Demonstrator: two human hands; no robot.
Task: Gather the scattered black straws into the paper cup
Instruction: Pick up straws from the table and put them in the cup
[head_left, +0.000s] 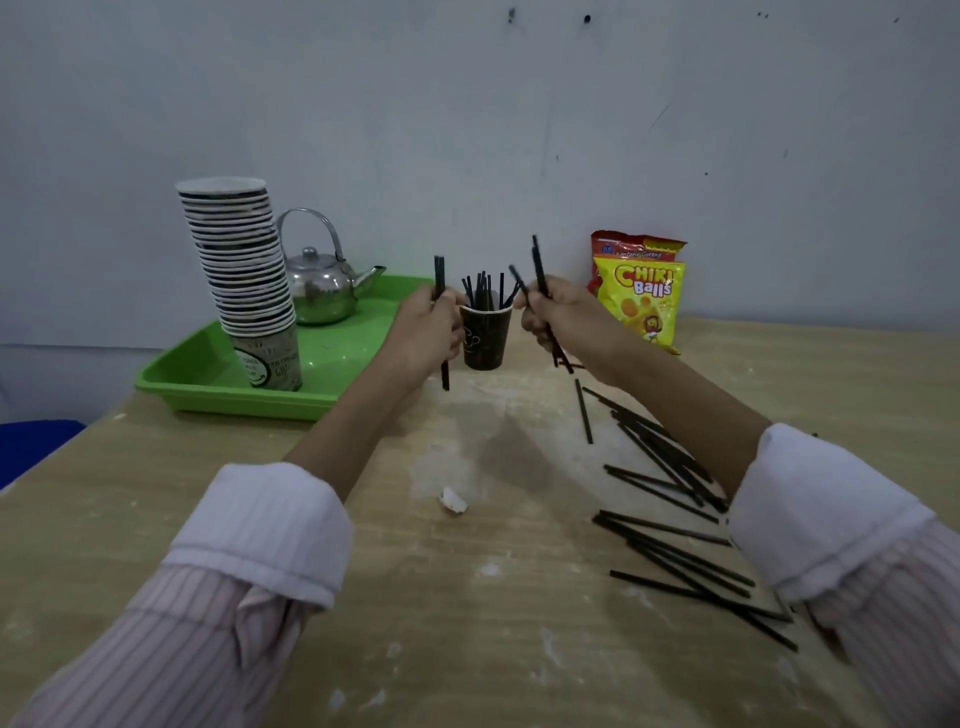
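**Both hands hold straws beside the cup**

On the left, a green tray (208, 374) carries a stack of paper cups (244, 275) and a metal kettle (322, 286). The left hand (428, 332) has its grip closed around one upright black straw (440, 275), just left of the dark paper cup (484, 338), which already holds a bunch of straws (483, 291). The right hand (558, 312), just right of the cup, has its grip pinching a tilted straw (539, 265). Behind it stand snack bags (641, 296). Many loose straws (670, 519) lie scattered on the table (467, 623) under the right forearm.
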